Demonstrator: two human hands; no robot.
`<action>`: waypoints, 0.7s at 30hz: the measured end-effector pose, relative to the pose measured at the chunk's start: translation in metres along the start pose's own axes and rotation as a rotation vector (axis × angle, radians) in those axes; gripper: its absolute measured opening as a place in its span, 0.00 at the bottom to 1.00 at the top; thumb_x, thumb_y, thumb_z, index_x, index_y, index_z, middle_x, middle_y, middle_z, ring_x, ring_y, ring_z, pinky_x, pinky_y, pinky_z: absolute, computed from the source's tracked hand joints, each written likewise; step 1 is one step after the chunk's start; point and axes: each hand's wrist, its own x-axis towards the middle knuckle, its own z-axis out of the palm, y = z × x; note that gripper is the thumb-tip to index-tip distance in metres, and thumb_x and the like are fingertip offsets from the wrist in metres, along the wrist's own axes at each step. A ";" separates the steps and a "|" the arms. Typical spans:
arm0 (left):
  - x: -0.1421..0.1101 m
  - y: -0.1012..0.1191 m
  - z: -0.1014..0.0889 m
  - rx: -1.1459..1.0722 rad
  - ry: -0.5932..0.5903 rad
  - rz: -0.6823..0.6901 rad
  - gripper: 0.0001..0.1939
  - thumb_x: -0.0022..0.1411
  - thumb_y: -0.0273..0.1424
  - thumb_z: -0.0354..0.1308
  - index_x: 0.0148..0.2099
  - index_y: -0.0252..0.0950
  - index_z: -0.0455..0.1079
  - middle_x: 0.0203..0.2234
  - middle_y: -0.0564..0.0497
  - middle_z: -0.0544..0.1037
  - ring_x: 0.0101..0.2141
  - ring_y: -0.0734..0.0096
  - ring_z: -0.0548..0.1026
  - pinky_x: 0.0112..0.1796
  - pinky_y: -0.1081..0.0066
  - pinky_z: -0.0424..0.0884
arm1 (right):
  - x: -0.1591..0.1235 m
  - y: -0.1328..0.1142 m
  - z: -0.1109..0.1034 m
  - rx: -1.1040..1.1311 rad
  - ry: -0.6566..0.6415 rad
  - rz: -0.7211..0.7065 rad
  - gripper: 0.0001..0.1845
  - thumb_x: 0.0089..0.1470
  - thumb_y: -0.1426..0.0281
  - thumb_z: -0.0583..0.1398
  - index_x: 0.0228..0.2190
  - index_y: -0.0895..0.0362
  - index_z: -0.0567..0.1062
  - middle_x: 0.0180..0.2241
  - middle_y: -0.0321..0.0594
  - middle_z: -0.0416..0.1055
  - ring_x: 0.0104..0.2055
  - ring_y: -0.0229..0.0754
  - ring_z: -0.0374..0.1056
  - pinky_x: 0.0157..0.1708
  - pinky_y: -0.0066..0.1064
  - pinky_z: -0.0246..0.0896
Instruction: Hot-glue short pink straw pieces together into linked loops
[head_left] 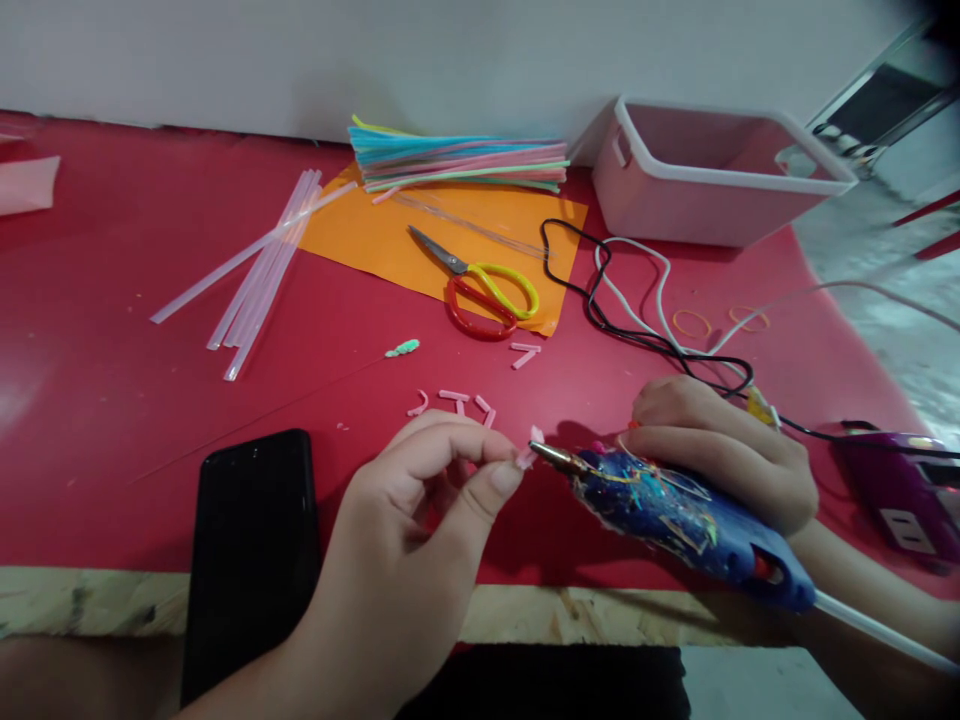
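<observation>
My left hand (pixel 427 530) pinches a small pink piece (pixel 527 455) between thumb and forefinger. My right hand (pixel 724 450) is wrapped round a blue glue gun (pixel 660 505), spattered with dried glue and with a glue stick (pixel 877 628) sticking out of its back. The gun's metal nozzle (pixel 556 458) is at the pink piece; whether it touches cannot be told. Beyond my left hand lie several short pink cuttings (pixel 454 396). A green twisted piece on a thin wire (pixel 403 348) lies farther left.
Scissors (pixel 480 285) rest on orange paper (pixel 360 235), with pipe cleaners (pixel 457 160) behind. Clear glue sticks (pixel 266 260) lie left, and a black phone (pixel 251 560) at the near edge. A pink bin (pixel 675 200), tangled cables (pixel 637 320) and a purple power strip (pixel 900 500) are right.
</observation>
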 end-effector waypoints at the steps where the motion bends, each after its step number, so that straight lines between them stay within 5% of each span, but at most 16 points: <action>1: 0.000 0.000 0.000 0.002 -0.002 0.007 0.04 0.65 0.30 0.61 0.35 0.42 0.76 0.33 0.54 0.75 0.37 0.70 0.73 0.32 0.76 0.70 | 0.000 0.000 -0.001 0.003 0.006 0.002 0.09 0.63 0.72 0.58 0.43 0.59 0.77 0.30 0.42 0.70 0.33 0.45 0.71 0.34 0.42 0.69; 12: 0.000 0.002 -0.001 0.023 -0.010 0.080 0.06 0.66 0.29 0.61 0.35 0.42 0.75 0.33 0.54 0.75 0.37 0.72 0.74 0.33 0.76 0.70 | 0.001 0.002 0.001 -0.013 -0.010 -0.006 0.08 0.62 0.76 0.58 0.43 0.59 0.74 0.31 0.42 0.70 0.32 0.43 0.69 0.33 0.39 0.68; 18: 0.000 0.006 -0.001 0.142 0.046 0.137 0.07 0.66 0.28 0.59 0.34 0.41 0.74 0.28 0.55 0.74 0.30 0.74 0.73 0.32 0.76 0.71 | -0.003 0.007 0.001 -0.134 0.018 0.123 0.10 0.57 0.72 0.59 0.43 0.56 0.74 0.30 0.41 0.71 0.30 0.43 0.69 0.31 0.36 0.64; 21: 0.002 0.004 -0.006 0.322 0.106 0.340 0.07 0.65 0.24 0.59 0.36 0.41 0.74 0.32 0.55 0.77 0.33 0.73 0.76 0.36 0.75 0.72 | -0.004 0.014 0.002 -0.285 -0.109 0.179 0.14 0.55 0.69 0.60 0.45 0.55 0.73 0.31 0.41 0.72 0.32 0.44 0.68 0.34 0.36 0.61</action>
